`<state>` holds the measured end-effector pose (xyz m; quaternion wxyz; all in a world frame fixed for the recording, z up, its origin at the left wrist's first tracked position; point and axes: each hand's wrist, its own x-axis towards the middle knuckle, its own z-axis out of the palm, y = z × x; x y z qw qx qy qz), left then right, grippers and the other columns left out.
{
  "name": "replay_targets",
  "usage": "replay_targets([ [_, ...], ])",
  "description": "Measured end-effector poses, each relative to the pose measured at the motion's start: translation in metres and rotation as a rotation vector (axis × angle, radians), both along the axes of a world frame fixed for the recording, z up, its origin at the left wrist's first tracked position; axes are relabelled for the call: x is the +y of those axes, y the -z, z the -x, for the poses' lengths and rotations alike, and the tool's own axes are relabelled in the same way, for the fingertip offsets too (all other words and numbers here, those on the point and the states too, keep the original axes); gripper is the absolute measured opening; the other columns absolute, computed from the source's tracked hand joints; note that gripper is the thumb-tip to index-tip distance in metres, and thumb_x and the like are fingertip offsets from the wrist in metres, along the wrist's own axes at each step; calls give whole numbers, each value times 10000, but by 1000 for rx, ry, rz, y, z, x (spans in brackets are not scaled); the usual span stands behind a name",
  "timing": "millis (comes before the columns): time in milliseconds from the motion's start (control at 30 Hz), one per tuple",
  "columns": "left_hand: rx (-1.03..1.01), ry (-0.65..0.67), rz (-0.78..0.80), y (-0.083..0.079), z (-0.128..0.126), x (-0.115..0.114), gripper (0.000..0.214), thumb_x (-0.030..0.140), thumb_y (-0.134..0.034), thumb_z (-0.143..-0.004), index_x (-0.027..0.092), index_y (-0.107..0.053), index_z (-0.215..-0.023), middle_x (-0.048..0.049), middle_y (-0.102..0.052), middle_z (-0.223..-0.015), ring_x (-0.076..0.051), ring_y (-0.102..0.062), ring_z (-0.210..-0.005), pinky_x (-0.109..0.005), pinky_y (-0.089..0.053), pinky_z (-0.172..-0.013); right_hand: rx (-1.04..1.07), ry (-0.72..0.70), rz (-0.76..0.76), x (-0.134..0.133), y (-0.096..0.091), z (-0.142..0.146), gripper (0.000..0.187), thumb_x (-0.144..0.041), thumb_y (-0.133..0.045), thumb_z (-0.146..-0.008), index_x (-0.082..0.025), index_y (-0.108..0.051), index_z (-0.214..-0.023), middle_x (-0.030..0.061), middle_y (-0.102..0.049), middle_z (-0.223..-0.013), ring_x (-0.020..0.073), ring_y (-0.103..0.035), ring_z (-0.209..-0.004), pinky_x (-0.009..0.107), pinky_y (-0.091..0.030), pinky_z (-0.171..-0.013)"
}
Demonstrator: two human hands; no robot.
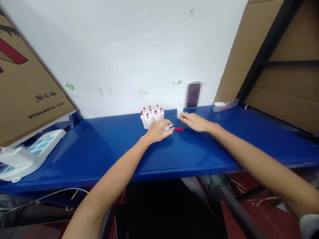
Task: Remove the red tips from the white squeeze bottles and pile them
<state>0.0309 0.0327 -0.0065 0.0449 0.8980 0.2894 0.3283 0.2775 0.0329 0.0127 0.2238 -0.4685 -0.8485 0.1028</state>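
Note:
My left hand (159, 130) rests on the blue table (104, 149), its fingers curled round a small white bottle (167, 127) lying on its side. My right hand (195, 121) lies flat beside it, fingers stretched toward an uncapped white bottle (179, 113) near the wall. Between the two hands sits a short row of small red caps (179, 129). Just beyond my left hand stands a cluster of several white bottles with red caps (151, 116).
A white electronic scale (27, 156) sits at the table's left end. Cardboard sheets lean against the wall on the left (27, 83) and right (286, 66). A phone (193, 95) leans on the wall. A clear bag (225, 105) and one stray red cap (206, 112) lie at back right.

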Motion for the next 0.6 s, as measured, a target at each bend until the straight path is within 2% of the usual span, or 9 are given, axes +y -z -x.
replay_targets([
  [67,-40,-2,8,1,2,0,149,223,-593,-886,180,-690,-990,-64,-761,-1020,-208,-704,-918,-318,-523,-822,-123,9,31,7,5,-10,172,-352,-432,-980,-223,-544,-959,41,-641,-824,211,-579,-755,313,-389,-713],
  [167,-68,3,30,1,4,0,172,154,-572,-853,178,-702,-962,-59,-767,-1005,-209,-714,-920,-323,-533,-840,-208,-20,67,13,9,-15,178,-310,-482,-947,-207,-603,-1027,52,-679,-821,215,-603,-756,308,-400,-701],
  [300,-67,42,42,0,2,-1,127,184,-583,-864,167,-705,-895,-59,-761,-929,-199,-704,-853,-311,-520,-801,-208,-47,92,12,6,-10,200,-263,-525,-914,-193,-681,-1018,66,-731,-892,215,-647,-799,310,-440,-740],
  [467,-149,14,30,-2,0,-4,153,213,-557,-887,156,-679,-815,-46,-722,-824,-167,-647,-747,-285,-473,-734,-201,-76,109,6,1,-7,253,-209,-521,-900,-182,-716,-1059,86,-758,-1025,227,-681,-902,321,-489,-814],
  [600,-149,-2,57,-4,2,-5,147,199,-544,-862,155,-639,-759,-21,-667,-741,-142,-578,-677,-270,-432,-686,-199,-103,118,6,2,-7,267,-176,-519,-882,-185,-716,-1062,83,-756,-1018,219,-674,-873,325,-493,-803],
])
